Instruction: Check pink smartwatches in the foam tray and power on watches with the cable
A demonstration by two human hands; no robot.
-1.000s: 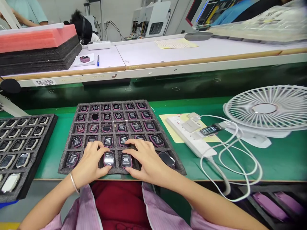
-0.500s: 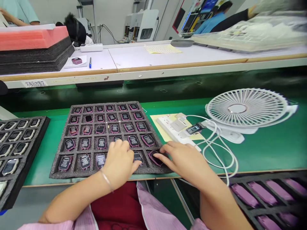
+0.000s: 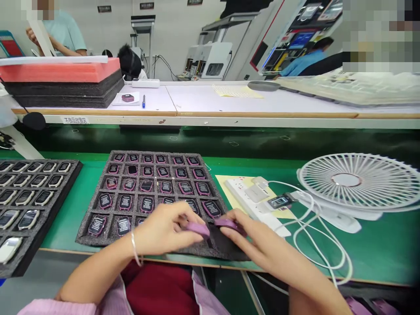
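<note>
Your left hand (image 3: 166, 229) is pinching a purple watch (image 3: 197, 229) thumb-to-fingers, your right hand (image 3: 251, 232) is gripping a second one (image 3: 226, 223), both at the foam tray's (image 3: 93, 205) 5 o'clock corner; power strip (image 3: 236, 190) is lying at your 1 o'clock, fan (image 3: 345, 180) sitting farther at 2 o'clock

Standing in the room, I note one camera, worn on the person's head. The view faces forward and down from above the near side of the hands. The left hand (image 3: 162, 229) and right hand (image 3: 251, 234) are at close range; the desk (image 3: 380, 251) extends around them. Beyond them, the raised shelf (image 3: 203, 101) is mid-range, the wall (image 3: 177, 28) far.
</note>
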